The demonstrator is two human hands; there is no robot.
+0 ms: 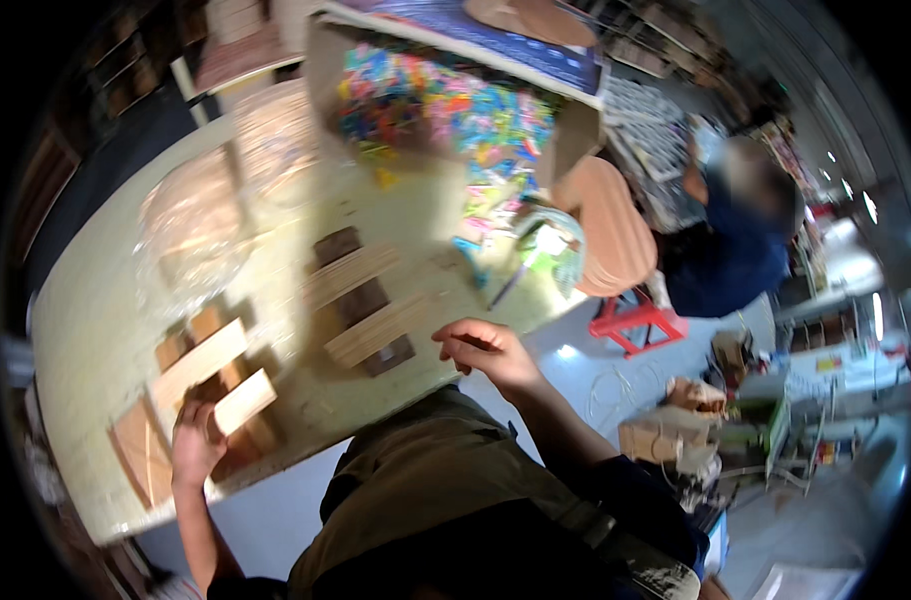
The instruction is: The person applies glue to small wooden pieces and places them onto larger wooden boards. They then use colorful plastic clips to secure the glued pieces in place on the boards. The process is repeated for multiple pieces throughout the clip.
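At the near left of the table, my left hand (197, 448) has its fingers bent round the end of a short pale wooden slat (246, 402). A longer pale slat (203, 362) lies just beyond it; both rest across brown wooden blocks (207, 322). My right hand (487, 352) hovers by the table's near edge, fingers loosely bent and apart, with nothing visible in it. Nearest to it are two stacks of thin pale wooden strips, a near stack (378, 330) and a far stack (352, 275), lying across dark brown blocks (363, 300).
A brown wooden piece (141, 455) lies left of my left hand. Plastic-wrapped wooden pieces (193, 225) sit farther back. A large box (575, 135) spills many colourful small pieces (445, 105). A clear container (555, 245) stands near a red stool (635, 322); a person (730, 240) sits at right.
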